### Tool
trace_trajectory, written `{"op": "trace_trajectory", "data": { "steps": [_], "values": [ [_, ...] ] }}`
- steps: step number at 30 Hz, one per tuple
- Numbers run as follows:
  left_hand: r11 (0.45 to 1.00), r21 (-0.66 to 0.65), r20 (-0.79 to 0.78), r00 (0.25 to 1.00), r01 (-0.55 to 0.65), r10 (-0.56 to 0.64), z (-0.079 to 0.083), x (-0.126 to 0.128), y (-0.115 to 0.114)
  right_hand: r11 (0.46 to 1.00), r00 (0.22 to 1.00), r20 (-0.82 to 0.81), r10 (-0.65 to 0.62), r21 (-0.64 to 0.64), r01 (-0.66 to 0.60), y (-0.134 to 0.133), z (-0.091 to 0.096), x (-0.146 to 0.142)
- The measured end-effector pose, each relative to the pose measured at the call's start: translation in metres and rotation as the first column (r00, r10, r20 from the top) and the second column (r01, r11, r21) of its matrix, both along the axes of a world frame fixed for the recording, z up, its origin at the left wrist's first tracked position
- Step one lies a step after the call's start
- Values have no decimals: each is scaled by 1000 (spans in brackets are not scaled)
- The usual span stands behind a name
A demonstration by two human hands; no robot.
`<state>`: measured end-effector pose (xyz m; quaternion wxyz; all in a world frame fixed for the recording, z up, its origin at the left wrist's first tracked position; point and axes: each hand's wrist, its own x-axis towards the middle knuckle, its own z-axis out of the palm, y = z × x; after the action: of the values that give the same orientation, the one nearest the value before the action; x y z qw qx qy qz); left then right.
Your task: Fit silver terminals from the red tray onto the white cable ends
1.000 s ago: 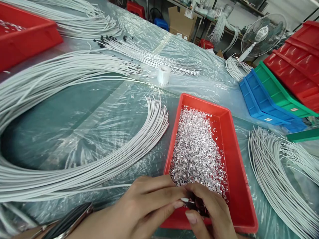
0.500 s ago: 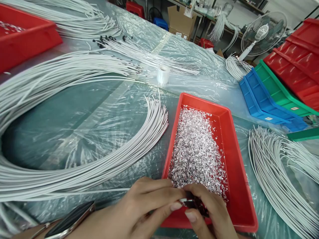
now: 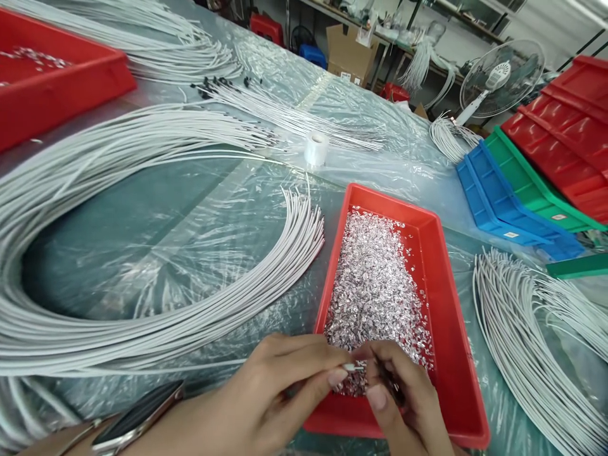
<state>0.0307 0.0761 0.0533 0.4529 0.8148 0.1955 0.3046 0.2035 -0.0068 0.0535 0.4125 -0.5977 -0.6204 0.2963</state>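
Between the thumb and forefinger of my left hand (image 3: 289, 386) is the end of a white cable (image 3: 350, 367), its short bare tip pointing right. My right hand (image 3: 408, 396) is closed around a small dark, shiny tool (image 3: 392, 380); the fingers hide most of it, so its kind is unclear. A narrow gap separates the cable tip from the right fingers. Both hands are over the near end of a red tray (image 3: 458, 354), which holds a heap of tiny silvery metal pieces (image 3: 377, 285). A large looped bundle of white cables (image 3: 237, 294) lies left of the tray.
Another red tray (image 3: 80, 88) stands at the far left. A roll of clear tape (image 3: 316, 149) sits beyond the near tray. More cables (image 3: 527, 335) lie at right, below stacked blue, green and red bins (image 3: 560, 145). Plastic sheeting covers the table; a fan (image 3: 498, 76) stands behind.
My right hand has drawn slightly away from the left, and the dark tool has come off the cable end, leaving its tip exposed. The view has shifted slightly.
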Motion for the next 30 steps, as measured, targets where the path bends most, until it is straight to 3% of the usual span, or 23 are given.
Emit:
{"op": "trace_trajectory", "data": {
  "steps": [7, 19, 30],
  "values": [
    [1000, -18, -12, 1000, 26, -26, 0, -2, -1, 997, 987, -149, -65, 38, 71, -2, -1, -3],
    [996, 76, -1, 998, 56, -56, -6, -1, 0, 973, 883, -451, -129, -231, 24, -3, 4, -5],
    [989, 139, -31, 998, 53, -50, -5, -2, 1, 958, 840, -521, -151, -286, -5, 0, 5, -3]
  ]
}}
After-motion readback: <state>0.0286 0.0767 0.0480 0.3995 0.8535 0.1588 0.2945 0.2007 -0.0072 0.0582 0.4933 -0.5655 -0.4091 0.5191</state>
